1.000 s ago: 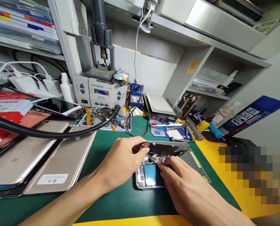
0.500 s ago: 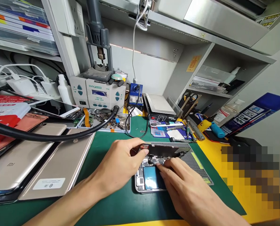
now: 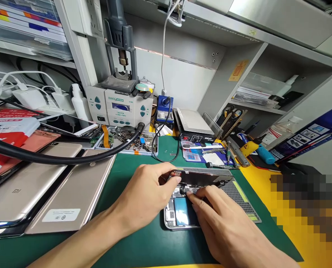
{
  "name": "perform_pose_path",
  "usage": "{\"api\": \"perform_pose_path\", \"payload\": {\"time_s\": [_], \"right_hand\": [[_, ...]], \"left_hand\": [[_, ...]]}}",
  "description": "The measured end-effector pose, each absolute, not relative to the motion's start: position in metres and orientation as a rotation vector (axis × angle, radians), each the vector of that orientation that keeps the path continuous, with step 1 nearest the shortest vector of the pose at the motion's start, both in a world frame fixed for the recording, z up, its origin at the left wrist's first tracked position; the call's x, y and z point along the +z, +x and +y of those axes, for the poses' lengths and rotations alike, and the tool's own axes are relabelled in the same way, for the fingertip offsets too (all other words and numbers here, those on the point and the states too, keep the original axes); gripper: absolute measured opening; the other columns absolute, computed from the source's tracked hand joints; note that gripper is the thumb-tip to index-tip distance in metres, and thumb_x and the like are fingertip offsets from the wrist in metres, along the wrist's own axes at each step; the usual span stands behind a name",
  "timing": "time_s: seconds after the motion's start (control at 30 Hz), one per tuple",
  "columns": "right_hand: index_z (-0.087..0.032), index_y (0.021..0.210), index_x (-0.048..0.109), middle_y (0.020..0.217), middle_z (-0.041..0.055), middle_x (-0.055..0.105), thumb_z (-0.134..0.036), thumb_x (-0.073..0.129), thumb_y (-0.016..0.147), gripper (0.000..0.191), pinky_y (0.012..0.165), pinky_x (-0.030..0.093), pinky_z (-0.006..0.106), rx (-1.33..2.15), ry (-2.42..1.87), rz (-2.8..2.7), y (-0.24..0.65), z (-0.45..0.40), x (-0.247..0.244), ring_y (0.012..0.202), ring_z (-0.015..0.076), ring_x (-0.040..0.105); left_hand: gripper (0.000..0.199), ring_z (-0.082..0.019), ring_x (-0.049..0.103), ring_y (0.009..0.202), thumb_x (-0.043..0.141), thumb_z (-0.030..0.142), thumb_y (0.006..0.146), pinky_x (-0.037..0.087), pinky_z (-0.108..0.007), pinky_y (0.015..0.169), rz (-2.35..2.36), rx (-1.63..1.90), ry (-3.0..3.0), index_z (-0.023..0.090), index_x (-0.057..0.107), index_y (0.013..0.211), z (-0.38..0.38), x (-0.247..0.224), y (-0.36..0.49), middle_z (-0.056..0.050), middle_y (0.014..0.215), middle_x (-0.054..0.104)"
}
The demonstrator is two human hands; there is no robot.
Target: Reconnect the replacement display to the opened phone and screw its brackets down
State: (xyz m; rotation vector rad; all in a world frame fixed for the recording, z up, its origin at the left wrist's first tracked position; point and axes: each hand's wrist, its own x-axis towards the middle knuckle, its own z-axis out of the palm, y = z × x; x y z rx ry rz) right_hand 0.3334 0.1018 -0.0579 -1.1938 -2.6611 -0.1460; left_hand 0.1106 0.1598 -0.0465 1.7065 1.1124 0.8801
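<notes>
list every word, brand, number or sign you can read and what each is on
"QUICK" on the grey station, twice; the model number beside the upper one is blurred
"LEAD FREE" on the grey station, under the lower "QUICK"
"TEMP" on the grey station's left side
"MI" logo on the gold phone
Too small or blurred: white sticker, red-and-white packet, blue box, any print inside the opened phone

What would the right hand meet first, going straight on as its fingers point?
The right hand would probably meet the opened phone first, by its exposed inner parts; depth there is unclear.
</notes>
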Motion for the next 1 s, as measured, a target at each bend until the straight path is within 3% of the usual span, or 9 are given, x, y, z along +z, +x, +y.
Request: {"api": "perform_pose_path", "payload": {"time_s": [0.1, 0.37, 0.67, 0.87, 1.0], "right_hand": [[-0.010, 0.112, 0.062, 0.102, 0.0128, 0.057, 0.007, 0.050, 0.083, 0.035, 0.073, 0.055, 0.044, -0.167, -1.174, -2.706, 0.3345, 0.1024, -0.0556, 0.086, 0.0250, 0.051], [-0.003, 0.124, 0.062, 0.107, 0.0173, 0.060, 0.003, 0.045, 0.089, 0.039, 0.085, 0.057, 0.053, -0.269, -1.085, -2.799, 0.3357, 0.1046, -0.0503, 0.099, 0.0308, 0.055], [-0.004, 0.123, 0.061, 0.110, 0.0176, 0.062, 0.005, 0.048, 0.087, 0.039, 0.078, 0.059, 0.046, -0.304, -1.082, -2.746, 0.3404, 0.1016, -0.0520, 0.093, 0.0274, 0.057], [-0.003, 0.123, 0.062, 0.113, 0.0205, 0.063, 0.004, 0.045, 0.088, 0.039, 0.081, 0.059, 0.052, -0.327, -1.065, -2.737, 0.3365, 0.1047, -0.0539, 0.104, 0.0327, 0.057], [-0.003, 0.122, 0.063, 0.111, 0.0198, 0.064, 0.003, 0.046, 0.088, 0.038, 0.080, 0.059, 0.051, -0.321, -1.057, -2.743, 0.3376, 0.1051, -0.0540, 0.099, 0.0315, 0.057]], "left_hand": [[0.021, -0.017, 0.063, 0.077, 0.059, 0.035, 0.096, 0.043, -0.025, 0.066, 1.112, 0.882, 1.705, 0.022, 0.074, 0.089, 0.1588, -0.0463, 0.1104, 0.003, 0.083, 0.074], [0.020, -0.021, 0.067, 0.087, 0.060, 0.035, 0.094, 0.049, -0.026, 0.076, 1.094, 0.913, 1.705, 0.021, 0.072, 0.085, 0.1626, -0.0460, 0.1120, 0.001, 0.081, 0.072], [0.022, -0.021, 0.067, 0.094, 0.058, 0.035, 0.097, 0.049, -0.026, 0.082, 1.076, 0.893, 1.701, 0.021, 0.067, 0.082, 0.1611, -0.0476, 0.1108, 0.003, 0.077, 0.066], [0.021, -0.020, 0.067, 0.092, 0.059, 0.035, 0.096, 0.049, -0.027, 0.081, 1.085, 0.892, 1.698, 0.022, 0.067, 0.081, 0.1622, -0.0493, 0.1120, 0.003, 0.080, 0.067], [0.021, -0.020, 0.067, 0.091, 0.060, 0.035, 0.096, 0.049, -0.026, 0.080, 1.087, 0.896, 1.694, 0.022, 0.067, 0.081, 0.1615, -0.0498, 0.1120, 0.004, 0.078, 0.068]]}}
